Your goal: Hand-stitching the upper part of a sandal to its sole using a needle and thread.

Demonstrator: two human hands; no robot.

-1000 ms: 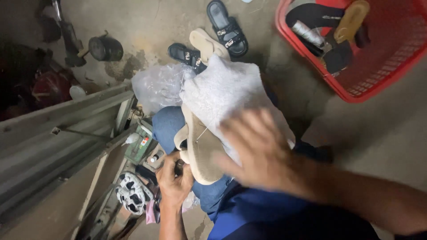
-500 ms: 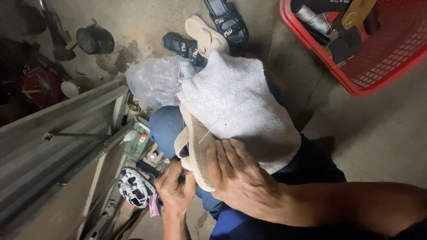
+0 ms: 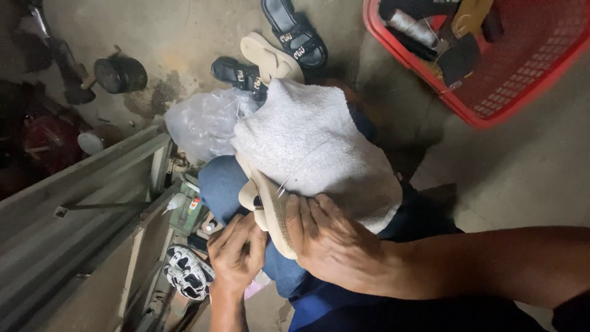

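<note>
Sitting over stained concrete floor (image 3: 184, 37), white terry towel (image 3: 319, 154) draped on knee, right hand (image 3: 335, 243) pressing beige foam sandal (image 3: 273, 215), left hand (image 3: 236, 252) pinching its edge, red mesh basket (image 3: 522, 80) at top right corner.

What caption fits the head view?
Both hands, left hand and right hand, grip a beige sandal under a white towel.

Dim, flat light fills the room, brightest on the white towel (image 3: 319, 154). The left corner sinks into deep shadow. Focus is mostly sharp, with slight softness toward the edges.
</note>
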